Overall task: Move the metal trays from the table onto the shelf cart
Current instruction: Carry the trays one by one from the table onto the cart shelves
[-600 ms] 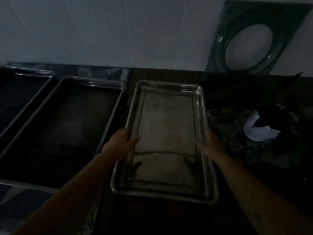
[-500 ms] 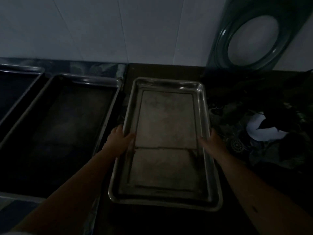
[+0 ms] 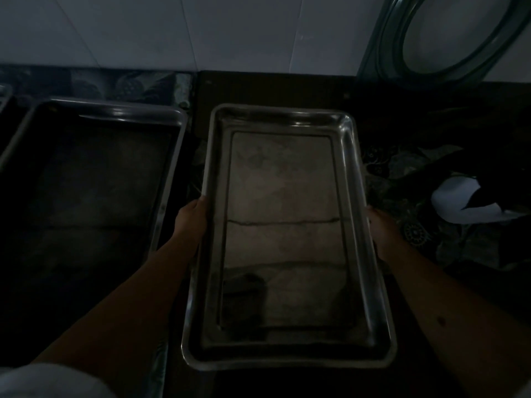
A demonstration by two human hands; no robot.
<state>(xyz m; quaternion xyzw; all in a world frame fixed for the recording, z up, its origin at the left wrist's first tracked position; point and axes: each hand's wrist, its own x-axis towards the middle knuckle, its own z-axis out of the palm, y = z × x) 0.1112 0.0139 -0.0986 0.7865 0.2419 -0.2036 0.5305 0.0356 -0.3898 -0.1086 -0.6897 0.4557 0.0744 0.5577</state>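
Steel tray (image 3: 287, 234), frame centre, gripped at both long edges: left hand (image 3: 191, 222) & right hand (image 3: 383, 234) curl under the rim, fingertips hidden. Second tray (image 3: 94, 179) at left, cut off. Dim light; objects at right indistinct.

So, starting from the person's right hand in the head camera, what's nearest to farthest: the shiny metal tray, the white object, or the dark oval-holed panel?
1. Shiny metal tray: right hand on its edge.
2. White object: to the right.
3. Dark oval-holed panel: against the wall.
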